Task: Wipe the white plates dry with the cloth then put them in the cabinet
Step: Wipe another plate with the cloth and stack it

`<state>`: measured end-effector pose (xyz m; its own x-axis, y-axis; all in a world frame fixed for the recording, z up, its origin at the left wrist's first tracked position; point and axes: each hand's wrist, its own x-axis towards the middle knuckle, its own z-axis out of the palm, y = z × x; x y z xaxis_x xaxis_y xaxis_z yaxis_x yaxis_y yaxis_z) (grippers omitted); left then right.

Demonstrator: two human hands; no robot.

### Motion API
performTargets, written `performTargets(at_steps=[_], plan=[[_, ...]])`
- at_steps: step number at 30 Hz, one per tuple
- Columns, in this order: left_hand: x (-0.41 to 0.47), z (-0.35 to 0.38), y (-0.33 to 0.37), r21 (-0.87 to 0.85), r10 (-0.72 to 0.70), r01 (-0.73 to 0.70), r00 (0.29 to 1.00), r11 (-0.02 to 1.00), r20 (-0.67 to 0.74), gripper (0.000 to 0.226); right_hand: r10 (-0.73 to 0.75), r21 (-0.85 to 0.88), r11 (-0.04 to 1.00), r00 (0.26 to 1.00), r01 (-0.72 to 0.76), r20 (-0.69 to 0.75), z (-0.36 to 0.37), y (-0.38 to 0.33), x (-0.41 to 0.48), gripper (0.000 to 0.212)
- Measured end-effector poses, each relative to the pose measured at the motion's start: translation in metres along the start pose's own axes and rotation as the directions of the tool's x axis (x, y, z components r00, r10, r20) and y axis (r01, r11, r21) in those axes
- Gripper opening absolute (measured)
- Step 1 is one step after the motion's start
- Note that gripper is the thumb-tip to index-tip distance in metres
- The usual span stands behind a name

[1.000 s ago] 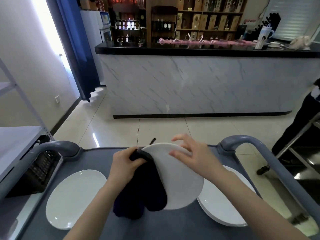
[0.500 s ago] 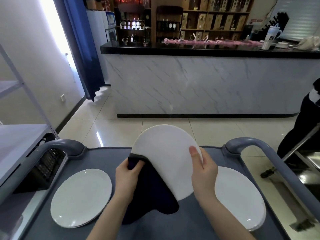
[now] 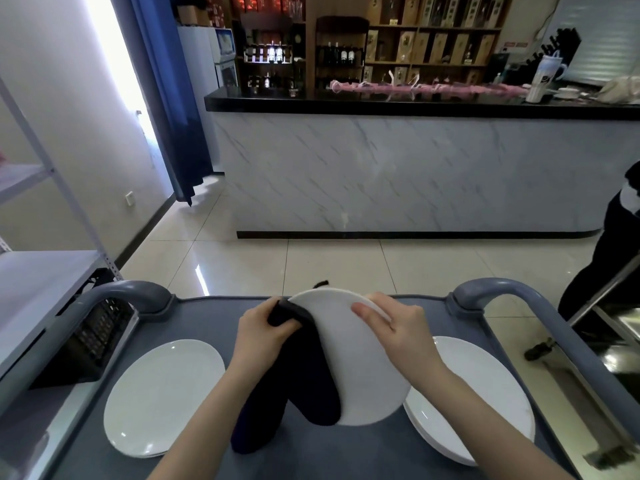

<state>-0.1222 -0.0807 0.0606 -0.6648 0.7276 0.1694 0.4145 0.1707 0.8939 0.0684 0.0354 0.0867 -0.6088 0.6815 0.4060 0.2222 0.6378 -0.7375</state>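
I hold a white plate [image 3: 356,362] tilted above the grey cart top [image 3: 311,452]. My right hand [image 3: 398,327] grips its upper right rim, thumb on the face. My left hand [image 3: 263,330] presses a dark cloth [image 3: 294,386] against the plate's left edge; the cloth hangs down over the cart. A second white plate [image 3: 162,396] lies flat on the cart at the left. At the right lies a stack of white plates [image 3: 474,396], partly hidden by the held plate and my right forearm.
The cart has raised grey handles at the left [image 3: 128,296] and right [image 3: 502,292]. A white metal shelf [image 3: 38,282] stands to the left. A marble-fronted counter [image 3: 398,174] lies ahead across the tiled floor. A person in dark clothes [image 3: 609,258] stands at the right edge.
The plate has tipped down from a raised, more upright pose to a lower tilt. My right hand shifted from its lower right edge to the upper right rim. The cloth stays on the left edge.
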Motion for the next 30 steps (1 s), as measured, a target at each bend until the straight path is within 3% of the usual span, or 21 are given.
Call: performTargets(at_steps=[2, 4, 6, 11, 13, 16, 18, 22, 24, 27, 30], plan=[[-0.003, 0.002, -0.005, -0.146, -0.115, 0.103, 0.990, 0.984, -0.079, 0.018, 0.097, 0.133, 0.988, 0.982, -0.076, -0.165, 0.004, -0.004, -0.006, 0.036], [-0.011, 0.010, -0.010, -0.294, -0.262, 0.225, 0.960, 0.929, -0.095, 0.018, 0.254, 0.300, 0.940, 0.917, -0.160, -0.307, 0.012, -0.007, -0.010, 0.045], [-0.020, 0.018, -0.013, -0.395, -0.353, 0.290, 0.931, 0.872, -0.096, 0.017, 0.319, 0.344, 0.918, 0.884, -0.198, -0.342, 0.015, -0.007, -0.009, 0.047], [-0.021, 0.004, -0.016, -0.375, -0.293, 0.227, 0.947, 0.899, -0.129, 0.021, 0.182, 0.130, 0.978, 0.975, -0.165, -0.129, -0.013, 0.002, 0.006, 0.040], [-0.016, -0.007, -0.012, -0.261, -0.176, 0.143, 0.978, 0.955, -0.111, 0.025, 0.166, 0.083, 0.982, 0.986, -0.168, 0.027, -0.025, -0.001, 0.019, 0.035], [-0.006, -0.016, 0.000, -0.015, 0.028, -0.028, 0.999, 0.999, -0.023, 0.028, 0.105, -0.076, 0.993, 0.943, -0.085, 0.317, -0.025, -0.009, 0.030, 0.028], [-0.002, -0.016, 0.005, 0.081, 0.095, -0.098, 0.995, 0.992, 0.036, 0.029, 0.056, -0.102, 0.995, 0.936, -0.022, 0.346, -0.015, -0.009, 0.029, 0.006], [-0.005, -0.009, 0.005, 0.018, 0.032, -0.032, 0.999, 0.999, 0.005, 0.020, 0.008, 0.033, 0.999, 0.991, -0.013, 0.137, -0.003, -0.005, 0.013, 0.017], [-0.008, -0.007, -0.002, -0.053, -0.060, 0.057, 0.997, 0.997, -0.050, 0.019, 0.065, 0.112, 0.991, 0.998, -0.067, 0.018, 0.001, -0.004, 0.007, 0.021], [-0.020, 0.002, -0.012, -0.251, -0.259, 0.232, 0.963, 0.940, -0.079, 0.018, 0.279, 0.342, 0.917, 0.942, -0.204, -0.188, 0.009, -0.003, 0.003, 0.034], [-0.030, 0.014, -0.014, -0.391, -0.371, 0.318, 0.926, 0.864, -0.069, 0.015, 0.363, 0.381, 0.893, 0.882, -0.238, -0.301, 0.019, -0.003, -0.005, 0.044]])
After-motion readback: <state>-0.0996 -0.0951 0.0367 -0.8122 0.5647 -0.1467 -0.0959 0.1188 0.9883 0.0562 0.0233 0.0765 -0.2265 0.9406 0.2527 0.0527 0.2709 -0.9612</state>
